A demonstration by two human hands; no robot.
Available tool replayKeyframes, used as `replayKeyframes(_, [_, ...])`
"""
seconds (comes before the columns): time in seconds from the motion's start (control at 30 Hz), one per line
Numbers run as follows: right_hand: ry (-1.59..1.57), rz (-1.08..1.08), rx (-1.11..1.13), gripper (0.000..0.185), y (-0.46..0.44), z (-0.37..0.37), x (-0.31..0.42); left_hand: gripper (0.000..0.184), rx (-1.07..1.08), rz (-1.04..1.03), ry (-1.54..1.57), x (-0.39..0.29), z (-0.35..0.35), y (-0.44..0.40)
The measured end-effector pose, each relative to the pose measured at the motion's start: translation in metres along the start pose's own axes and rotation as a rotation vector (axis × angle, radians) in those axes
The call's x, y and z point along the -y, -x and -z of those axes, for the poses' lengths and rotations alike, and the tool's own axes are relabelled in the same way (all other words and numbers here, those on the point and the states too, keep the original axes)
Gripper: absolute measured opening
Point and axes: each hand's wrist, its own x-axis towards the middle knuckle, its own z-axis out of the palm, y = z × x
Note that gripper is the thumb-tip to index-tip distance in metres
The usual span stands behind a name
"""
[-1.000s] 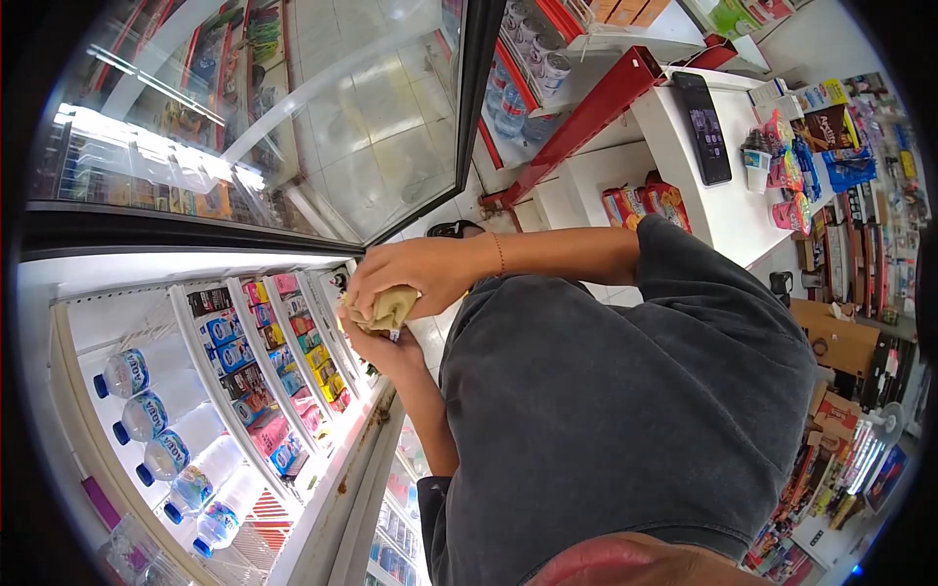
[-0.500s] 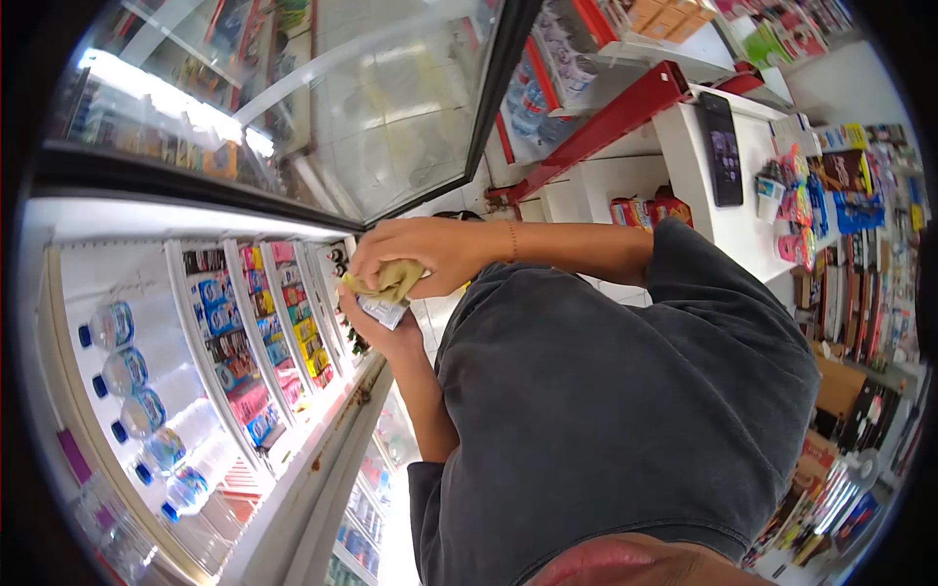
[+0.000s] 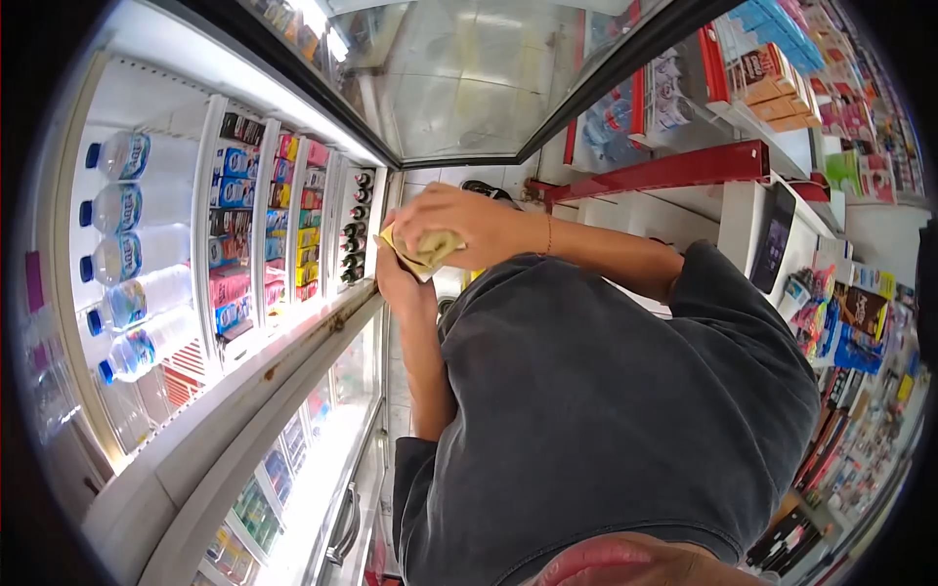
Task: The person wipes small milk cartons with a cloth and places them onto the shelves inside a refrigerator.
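My right hand (image 3: 438,212), with a thin bracelet on the wrist, is closed on a bunched olive-yellow cloth (image 3: 445,242). The cloth presses against a small pack (image 3: 418,268) with pale and yellowish edges. From below, my left hand (image 3: 399,286) grips this pack; most of it is covered by the cloth and fingers, so its kind does not show. Both hands are together in front of my chest, beside the open fridge's shelves.
Water bottles (image 3: 124,207) line a fridge shelf at left, next to rows of small colourful packs (image 3: 233,210) and dark bottles (image 3: 357,227). The glass door (image 3: 459,83) stands open ahead. At right are a red metal beam (image 3: 655,176) and a phone (image 3: 774,237) on a white counter.
My view has turned, so the fridge shelves and door sit differently. The pack has tilted in my left hand and its white label no longer shows. The cloth has shifted over it.
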Motion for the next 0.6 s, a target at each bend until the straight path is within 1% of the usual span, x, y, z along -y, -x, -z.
replayKeyframes(0.03, [-0.045,-0.041,0.077,0.032,0.002,-0.002,0.004,0.048,-0.008,-0.007,0.005,0.0,0.004,0.0])
replayKeyframes(0.07, [-0.047,-0.037,0.086,0.032,0.003,-0.004,0.008,0.049,-0.007,-0.008,0.051,0.0,0.008,-0.002])
replayKeyframes(0.13, [-0.243,-0.111,0.252,0.029,0.003,-0.008,0.018,0.049,-0.007,-0.014,0.104,0.002,0.021,-0.007])
replayKeyframes(0.2, [-0.29,-0.112,0.276,0.029,-0.001,-0.012,0.017,0.052,-0.007,0.019,0.233,-0.003,0.026,-0.006])
replayKeyframes(0.27, [-0.356,-0.065,0.089,0.032,-0.009,-0.018,0.015,0.055,-0.041,0.008,0.188,-0.008,0.02,0.005])
replayKeyframes(0.3, [-0.361,-0.062,0.1,0.032,-0.013,-0.02,0.012,0.052,-0.036,-0.012,0.141,-0.007,0.021,0.005])
replayKeyframes(0.37, [-0.145,0.056,-0.046,0.038,-0.021,-0.024,0.004,0.046,-0.009,-0.064,0.081,-0.003,0.028,0.004])
replayKeyframes(0.4, [-0.151,0.061,-0.037,0.038,-0.021,-0.025,0.0,0.046,-0.018,-0.071,0.087,-0.004,0.027,0.006])
replayKeyframes(0.47, [-0.051,0.07,0.124,0.043,-0.02,-0.025,-0.005,0.045,-0.038,-0.034,0.158,-0.004,0.022,0.009])
replayKeyframes(0.5, [-0.057,0.075,0.154,0.045,-0.021,-0.026,-0.004,0.051,-0.119,-0.059,0.152,-0.004,0.018,0.01])
replayKeyframes(0.53, [-0.061,0.08,0.162,0.045,-0.019,-0.027,-0.002,0.051,-0.126,-0.065,0.158,-0.004,0.021,0.01])
replayKeyframes(0.6, [-0.131,0.083,0.289,0.046,-0.015,-0.027,0.005,0.05,-0.05,-0.068,0.195,-0.003,0.027,0.009])
